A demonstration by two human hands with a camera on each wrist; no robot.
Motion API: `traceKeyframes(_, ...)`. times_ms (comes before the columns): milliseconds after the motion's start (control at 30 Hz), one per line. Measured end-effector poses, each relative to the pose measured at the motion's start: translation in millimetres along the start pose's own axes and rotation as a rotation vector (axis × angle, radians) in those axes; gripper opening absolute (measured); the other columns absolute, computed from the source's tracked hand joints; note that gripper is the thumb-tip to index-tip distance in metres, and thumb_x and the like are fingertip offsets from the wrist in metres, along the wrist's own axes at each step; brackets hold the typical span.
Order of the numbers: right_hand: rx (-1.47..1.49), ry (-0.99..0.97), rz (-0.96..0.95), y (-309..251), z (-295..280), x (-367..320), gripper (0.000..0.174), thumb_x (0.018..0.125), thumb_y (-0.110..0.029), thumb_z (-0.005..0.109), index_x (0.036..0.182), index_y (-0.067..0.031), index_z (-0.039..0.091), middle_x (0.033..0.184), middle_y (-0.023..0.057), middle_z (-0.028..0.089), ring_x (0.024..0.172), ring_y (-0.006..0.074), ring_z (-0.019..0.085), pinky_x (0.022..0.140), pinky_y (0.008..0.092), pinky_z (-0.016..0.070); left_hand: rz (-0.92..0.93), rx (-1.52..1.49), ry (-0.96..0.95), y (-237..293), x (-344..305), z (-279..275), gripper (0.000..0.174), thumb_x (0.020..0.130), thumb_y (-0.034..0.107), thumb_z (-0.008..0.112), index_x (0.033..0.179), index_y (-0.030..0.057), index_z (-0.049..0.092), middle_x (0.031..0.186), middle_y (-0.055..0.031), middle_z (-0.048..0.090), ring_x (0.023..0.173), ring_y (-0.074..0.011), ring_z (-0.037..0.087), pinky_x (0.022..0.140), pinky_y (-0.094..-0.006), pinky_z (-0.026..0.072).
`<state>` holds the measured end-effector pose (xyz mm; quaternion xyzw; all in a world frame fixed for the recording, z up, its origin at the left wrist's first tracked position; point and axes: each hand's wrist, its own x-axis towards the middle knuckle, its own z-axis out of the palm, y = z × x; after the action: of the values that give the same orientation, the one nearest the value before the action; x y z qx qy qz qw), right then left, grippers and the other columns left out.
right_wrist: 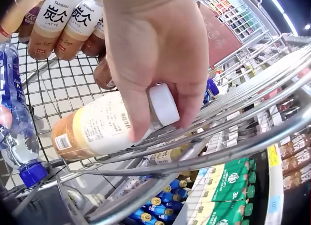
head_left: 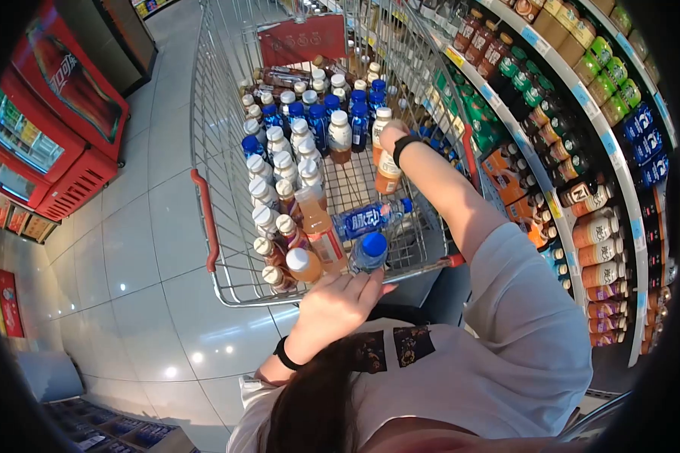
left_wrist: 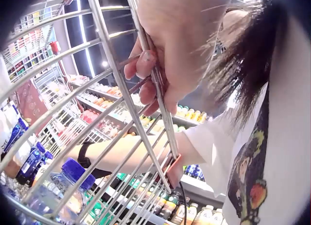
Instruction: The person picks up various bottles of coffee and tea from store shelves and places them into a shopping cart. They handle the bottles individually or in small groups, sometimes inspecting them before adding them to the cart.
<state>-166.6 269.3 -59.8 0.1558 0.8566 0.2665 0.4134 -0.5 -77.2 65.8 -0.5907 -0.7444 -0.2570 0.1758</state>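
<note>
My right hand (head_left: 394, 138) reaches into the shopping cart (head_left: 249, 303) and holds a latte bottle (right_wrist: 97, 128) near its white cap. In the right wrist view the bottle slants over the wire floor, thumb and fingers around its neck. My left hand (left_wrist: 170, 45) grips the cart's near metal rim, fingers curled around the bar. Just inside that rim stands a clear bottle (head_left: 367, 257) with a blue cap. Behind it a blue-labelled drink bottle (head_left: 364, 220) lies on its side. White-capped latte bottles (right_wrist: 65, 28) stand in rows at the cart's left.
Blue bottles (head_left: 319, 124) and more drinks fill the cart's far part, before a red panel (head_left: 302, 41). Drink shelves (head_left: 574, 90) line the right side, close to the cart. A red fridge (head_left: 75, 83) stands across the tiled floor (head_left: 136, 249) on the left.
</note>
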Motion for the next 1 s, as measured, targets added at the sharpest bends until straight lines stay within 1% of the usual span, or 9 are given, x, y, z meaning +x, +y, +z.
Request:
traceKeyframes(133, 0.216, 0.110, -0.019, -4, -3, -12, 0.029, 0.087, -0.020, 0.053, 0.112, -0.0095, 0.062, 0.115, 0.0091, 0.060, 0.099, 0.0312, 0.061, 0.079, 0.0462, 0.0508, 0.006, -0.023, 0.038, 0, 5, 2, 0.024, 0.075, 0.027, 0.069, 0.086, 0.0067, 0.063, 0.059, 0.0004, 0.052, 0.050, -0.0134, 0.053, 0.047, -0.0255, 0.0400)
traceKeyframes(167, 0.702, 0.371, 0.050, -7, 5, -7, 0.028, 0.087, -0.010, 0.049, 0.111, -0.0057, 0.062, 0.116, 0.0123, 0.060, 0.101, 0.0333, 0.060, 0.083, 0.0454, 0.0495, 0.002, -0.020, 0.036, 0, 6, 2, 0.024, 0.075, 0.027, 0.069, 0.085, 0.0067, 0.063, 0.059, 0.0002, 0.052, 0.050, -0.0138, 0.053, 0.047, -0.0258, 0.0403)
traceKeyframes(200, 0.781, 0.433, 0.002, -7, 6, 3, 0.026, 0.078, -0.014, 0.064, 0.103, -0.0046, 0.066, 0.111, 0.0137, 0.062, 0.099, 0.0312, 0.061, 0.083, 0.0388, 0.0501, -0.003, -0.013, 0.035, 0, 7, 2, 0.024, 0.074, 0.027, 0.070, 0.085, 0.0067, 0.063, 0.059, -0.0001, 0.052, 0.050, -0.0143, 0.053, 0.047, -0.0262, 0.0405)
traceKeyframes(267, 0.142, 0.262, -0.264, 11, -28, -69, 0.055, 0.060, -0.041, 0.080, 0.102, -0.0073, 0.067, 0.103, 0.0103, 0.065, 0.093, 0.0248, 0.062, 0.080, 0.0313, 0.0496, -0.021, -0.019, 0.027, 2, 7, 1, 0.022, 0.073, 0.025, 0.070, 0.083, 0.0070, 0.063, 0.062, -0.0011, 0.055, 0.051, -0.0161, 0.055, 0.048, -0.0278, 0.0419)
traceKeyframes(400, 0.290, 0.059, -0.257, 31, -83, -134, 0.056, 0.067, -0.043, 0.075, 0.109, -0.0075, 0.064, 0.117, 0.0118, 0.059, 0.106, 0.0291, 0.057, 0.088, 0.0365, 0.0453, -0.024, -0.028, 0.021, 3, 6, 1, 0.018, 0.074, 0.021, 0.070, 0.083, 0.0072, 0.063, 0.064, -0.0025, 0.059, 0.054, -0.0173, 0.058, 0.049, -0.0292, 0.0424)
traceKeyframes(567, 0.696, 0.325, -0.452, 79, -96, -196, 0.047, 0.075, -0.037, 0.063, 0.090, 0.0081, 0.060, 0.073, 0.0149, 0.060, 0.049, 0.0225, 0.058, 0.041, 0.0348, 0.0512, -0.045, -0.010, 0.032, 8, 10, -1, 0.016, 0.073, 0.019, 0.070, 0.082, 0.0068, 0.064, 0.062, -0.0028, 0.059, 0.053, -0.0185, 0.057, 0.049, -0.0301, 0.0423)
traceKeyframes(733, 0.896, 1.043, -0.426, 145, -64, -256, 0.048, 0.068, -0.043, 0.065, 0.077, 0.0043, 0.066, 0.071, 0.0129, 0.064, 0.057, 0.0202, 0.061, 0.049, 0.0320, 0.0490, -0.104, 0.002, 0.005, 11, 12, 2, 0.013, 0.074, 0.018, 0.070, 0.081, 0.0084, 0.065, 0.065, -0.0063, 0.061, 0.054, -0.0246, 0.056, 0.050, -0.0326, 0.0417)
traceKeyframes(867, 1.213, 1.084, -0.168, 180, -22, -387, 0.027, 0.080, -0.026, 0.059, 0.085, 0.0003, 0.063, 0.076, 0.0136, 0.064, 0.074, 0.0245, 0.062, 0.068, 0.0351, 0.0485, -0.109, 0.012, 0.030, 12, 12, 5, 0.012, 0.074, 0.017, 0.069, 0.082, 0.0090, 0.067, 0.069, -0.0077, 0.064, 0.053, -0.0254, 0.056, 0.050, -0.0334, 0.0414)
traceKeyframes(1000, 1.492, 1.420, -0.077, 212, 48, -407, 0.034, 0.075, -0.033, 0.064, 0.074, 0.0004, 0.066, 0.066, 0.0095, 0.063, 0.062, 0.0129, 0.059, 0.057, 0.0280, 0.0461, -0.130, 0.024, 0.030, 11, 8, 10, 0.013, 0.075, 0.017, 0.068, 0.085, 0.0085, 0.067, 0.066, -0.0067, 0.062, 0.055, -0.0255, 0.057, 0.051, -0.0342, 0.0425)
